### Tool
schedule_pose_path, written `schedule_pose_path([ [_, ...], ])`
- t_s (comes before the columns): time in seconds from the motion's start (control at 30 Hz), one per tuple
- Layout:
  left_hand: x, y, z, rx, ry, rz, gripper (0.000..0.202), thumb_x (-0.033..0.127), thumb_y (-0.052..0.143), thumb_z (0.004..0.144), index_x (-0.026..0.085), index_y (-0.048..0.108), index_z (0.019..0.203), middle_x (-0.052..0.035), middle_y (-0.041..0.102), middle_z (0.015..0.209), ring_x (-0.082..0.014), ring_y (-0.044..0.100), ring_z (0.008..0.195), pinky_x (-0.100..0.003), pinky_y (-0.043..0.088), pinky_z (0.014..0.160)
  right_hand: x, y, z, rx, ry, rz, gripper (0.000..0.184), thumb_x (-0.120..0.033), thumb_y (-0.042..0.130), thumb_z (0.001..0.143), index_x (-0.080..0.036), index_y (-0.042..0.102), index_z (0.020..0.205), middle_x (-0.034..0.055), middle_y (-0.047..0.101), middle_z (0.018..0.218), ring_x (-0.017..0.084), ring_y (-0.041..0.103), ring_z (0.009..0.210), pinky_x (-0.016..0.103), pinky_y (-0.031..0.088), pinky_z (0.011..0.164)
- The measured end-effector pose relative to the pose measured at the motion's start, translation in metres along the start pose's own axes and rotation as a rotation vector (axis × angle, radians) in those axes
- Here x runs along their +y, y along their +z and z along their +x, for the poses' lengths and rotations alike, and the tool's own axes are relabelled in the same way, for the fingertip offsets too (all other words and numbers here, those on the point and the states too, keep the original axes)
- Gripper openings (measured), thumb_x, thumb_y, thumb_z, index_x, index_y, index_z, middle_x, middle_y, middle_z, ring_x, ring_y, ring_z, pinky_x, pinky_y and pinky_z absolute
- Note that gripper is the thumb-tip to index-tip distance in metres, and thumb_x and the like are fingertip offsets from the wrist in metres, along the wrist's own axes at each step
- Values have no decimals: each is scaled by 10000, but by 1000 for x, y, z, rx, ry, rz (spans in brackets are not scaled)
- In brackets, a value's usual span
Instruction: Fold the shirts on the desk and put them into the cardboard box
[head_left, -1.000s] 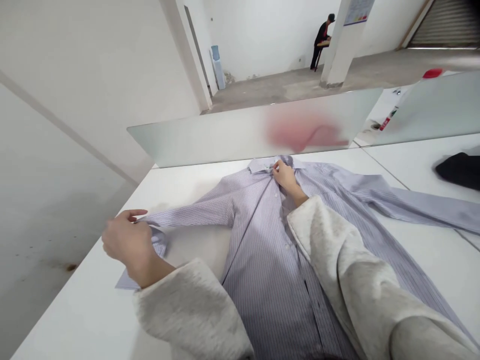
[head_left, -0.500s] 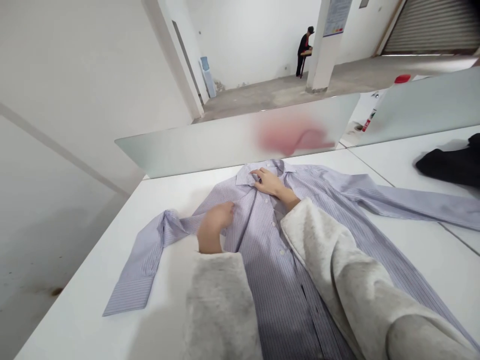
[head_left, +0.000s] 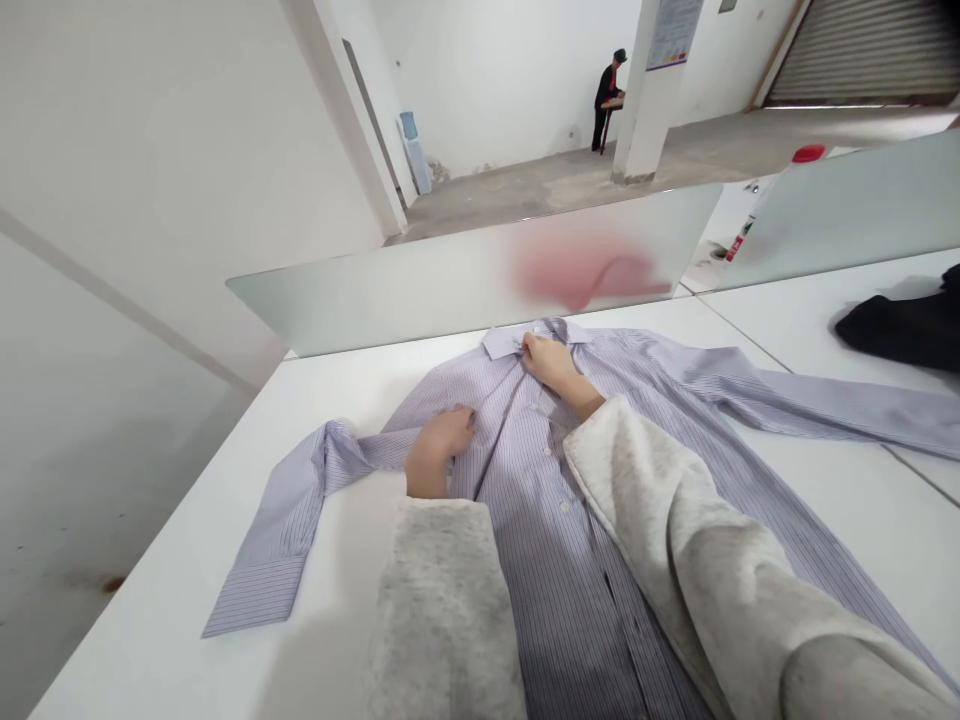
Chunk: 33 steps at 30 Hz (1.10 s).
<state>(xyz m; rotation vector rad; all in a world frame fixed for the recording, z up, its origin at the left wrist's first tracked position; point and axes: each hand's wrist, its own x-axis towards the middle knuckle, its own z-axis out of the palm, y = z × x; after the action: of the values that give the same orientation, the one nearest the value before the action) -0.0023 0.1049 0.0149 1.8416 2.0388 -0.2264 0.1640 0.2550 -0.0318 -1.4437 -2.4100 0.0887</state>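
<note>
A light purple striped shirt [head_left: 540, 530] lies front up on the white table [head_left: 187, 620], collar at the far edge and both sleeves spread out. My left hand [head_left: 441, 445] rests on the shirt's left chest beside the button strip, fingers curled down onto the cloth. Higher up, my right hand [head_left: 547, 362] sits at the collar [head_left: 504, 340] and pinches the fabric just under it. The left sleeve bends down toward the near edge, ending in its cuff [head_left: 251, 600].
A frosted glass divider [head_left: 390, 290] runs along the far edge of the table. A dark garment [head_left: 900, 330] lies on the adjoining table at right. Far off, a person [head_left: 606, 95] stands by a pillar.
My left hand let go of the left sleeve and moved right onto the shirt's chest. My right hand stayed near the collar, shifting slightly. The sleeve now lies flat on the table.
</note>
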Motion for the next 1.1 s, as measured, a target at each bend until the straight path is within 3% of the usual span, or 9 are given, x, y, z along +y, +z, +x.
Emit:
schedule_pose_path([
  [0.1,-2,2,2,-1,7,7,384,213,378,896,167,505,1255,-121,534,1329,-250,511,1195,-345,391,971,-7,0,-4,2,-135,7,277,-227,482,863,-172,541,1128,110,574,1160,235,528,1045,302,391,840],
  [0.17,-4,3,4,7,23,4,390,225,372,900,164,497,1265,-114,515,1348,-249,482,1223,-342,374,991,-11,2,-5,2,-165,-4,261,-230,467,875,-158,542,1115,125,569,1156,247,510,1061,310,385,837],
  [0.5,-8,4,5,48,18,-29,424,230,361,902,173,472,1307,-85,522,1348,-245,471,1231,-330,375,994,1,7,4,5,109,-21,307,-179,310,925,-150,465,1189,116,662,902,256,608,825,330,379,718],
  [0.67,-4,11,11,67,-4,3,481,249,353,913,165,376,1386,-88,309,1506,-284,301,1361,-355,337,1033,4,9,4,-25,202,-2,332,-154,308,922,-118,456,1217,149,659,902,260,623,832,333,392,717],
  [0.77,1,9,9,69,-27,41,464,266,371,913,170,405,1366,-119,322,1494,-328,296,1358,-428,336,1030,2,6,4,-46,204,16,336,-155,347,912,-92,473,1216,172,660,929,261,628,856,331,404,731],
  [0.9,24,-7,-7,96,-1,96,388,238,412,899,152,516,1262,-156,463,1392,-357,318,1340,-523,264,1055,3,-18,9,-73,121,59,256,-223,458,888,-156,586,1100,121,679,948,225,624,888,285,419,748],
  [1.03,71,-15,-21,238,302,87,372,243,354,929,179,513,1260,-99,590,1268,-223,520,1193,-356,363,1010,28,-56,17,12,106,75,336,-158,369,902,-188,586,1156,99,659,1079,203,593,984,279,416,814],
  [1.1,97,-7,-19,215,403,113,337,275,361,934,175,596,1153,-97,672,1114,-209,616,1049,-319,437,908,48,-66,17,47,120,55,411,-100,314,893,-182,591,1184,110,634,1143,208,579,1027,296,409,852],
])
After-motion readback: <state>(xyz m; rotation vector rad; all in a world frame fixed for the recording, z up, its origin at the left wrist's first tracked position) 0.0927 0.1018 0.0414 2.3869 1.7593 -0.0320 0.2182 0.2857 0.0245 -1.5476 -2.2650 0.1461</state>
